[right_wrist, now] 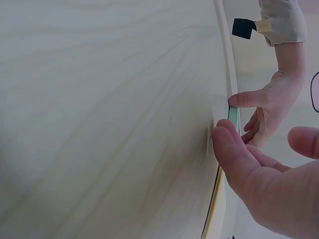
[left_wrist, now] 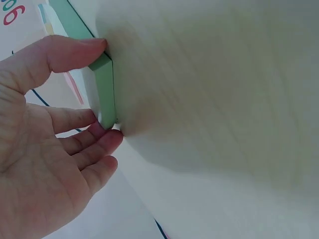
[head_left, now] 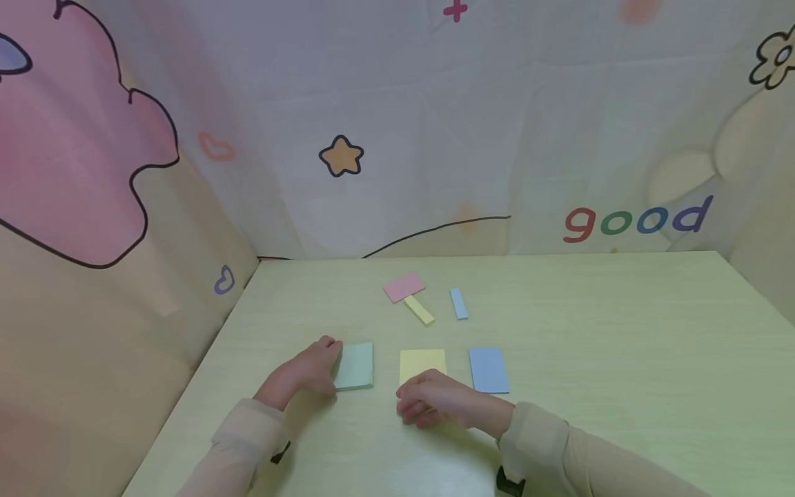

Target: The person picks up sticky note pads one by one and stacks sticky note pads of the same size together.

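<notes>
On the left of the head view, my left hand [head_left: 310,367] holds a light green sticky note pad [head_left: 356,366] by its left end. The left wrist view shows the thumb at one corner of this green pad [left_wrist: 103,89] and fingertips at the other. My right hand [head_left: 437,399] hovers at the near edge of a yellow sticky note pad [head_left: 422,362], hiding its lower part. In the right wrist view, the right hand's fingers [right_wrist: 234,154] are loosely bent, the thumb apart, with nothing between them. A blue sticky note pad [head_left: 488,371] lies to the right.
Farther back on the pale table [head_left: 621,331] lie a pink sticky note pad [head_left: 404,287], a narrow yellow strip pad [head_left: 419,310] touching or close to it, and a narrow blue strip pad [head_left: 458,304]. A printed cloth [head_left: 397,124] hangs behind the table.
</notes>
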{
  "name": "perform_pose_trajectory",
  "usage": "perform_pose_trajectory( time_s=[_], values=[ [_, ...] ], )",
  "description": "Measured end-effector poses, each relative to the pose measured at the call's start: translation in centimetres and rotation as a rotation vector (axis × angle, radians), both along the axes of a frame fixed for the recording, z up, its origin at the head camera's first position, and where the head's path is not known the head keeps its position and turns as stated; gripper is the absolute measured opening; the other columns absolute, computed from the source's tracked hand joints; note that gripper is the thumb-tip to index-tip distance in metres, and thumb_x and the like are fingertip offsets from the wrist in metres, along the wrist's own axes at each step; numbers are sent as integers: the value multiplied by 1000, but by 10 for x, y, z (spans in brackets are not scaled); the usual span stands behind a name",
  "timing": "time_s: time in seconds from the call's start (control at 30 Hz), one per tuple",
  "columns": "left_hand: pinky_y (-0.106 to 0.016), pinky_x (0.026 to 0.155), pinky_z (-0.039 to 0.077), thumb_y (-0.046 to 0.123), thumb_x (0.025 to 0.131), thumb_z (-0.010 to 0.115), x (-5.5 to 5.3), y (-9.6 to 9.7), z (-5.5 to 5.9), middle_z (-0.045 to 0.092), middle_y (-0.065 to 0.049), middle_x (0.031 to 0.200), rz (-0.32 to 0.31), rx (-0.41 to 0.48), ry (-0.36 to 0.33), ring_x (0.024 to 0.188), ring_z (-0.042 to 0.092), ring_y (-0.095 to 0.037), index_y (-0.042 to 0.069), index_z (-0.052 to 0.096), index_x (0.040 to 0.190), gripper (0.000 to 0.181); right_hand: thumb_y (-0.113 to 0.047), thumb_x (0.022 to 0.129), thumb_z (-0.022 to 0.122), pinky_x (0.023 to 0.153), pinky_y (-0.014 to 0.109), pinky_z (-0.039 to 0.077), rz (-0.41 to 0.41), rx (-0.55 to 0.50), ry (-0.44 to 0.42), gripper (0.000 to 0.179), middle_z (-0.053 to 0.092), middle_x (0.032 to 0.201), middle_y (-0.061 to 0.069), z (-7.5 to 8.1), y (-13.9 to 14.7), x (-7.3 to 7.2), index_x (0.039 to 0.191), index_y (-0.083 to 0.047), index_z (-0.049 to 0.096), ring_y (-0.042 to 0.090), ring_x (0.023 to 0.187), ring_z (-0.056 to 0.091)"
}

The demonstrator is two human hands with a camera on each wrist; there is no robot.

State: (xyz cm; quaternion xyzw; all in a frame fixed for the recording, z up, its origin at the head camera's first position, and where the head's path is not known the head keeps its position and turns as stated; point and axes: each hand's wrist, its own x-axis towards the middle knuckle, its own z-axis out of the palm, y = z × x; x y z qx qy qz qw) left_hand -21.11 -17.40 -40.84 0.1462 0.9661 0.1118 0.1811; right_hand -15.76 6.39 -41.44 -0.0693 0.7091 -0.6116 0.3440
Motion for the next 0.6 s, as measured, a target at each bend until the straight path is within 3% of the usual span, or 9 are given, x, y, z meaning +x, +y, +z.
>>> perform_pose_trajectory(
  time_s=[0.6],
  values=[
    [-39, 86, 41, 17, 54, 79, -1, 1, 2, 41, -17, 112, -33, -32, 50, 99, 42, -27, -7, 41, 115, 75, -15, 85, 49, 68, 31, 51, 23, -23, 2, 34, 65, 87, 10, -1, 3, 0, 109, 10, 52, 13, 72, 60]
  ],
)
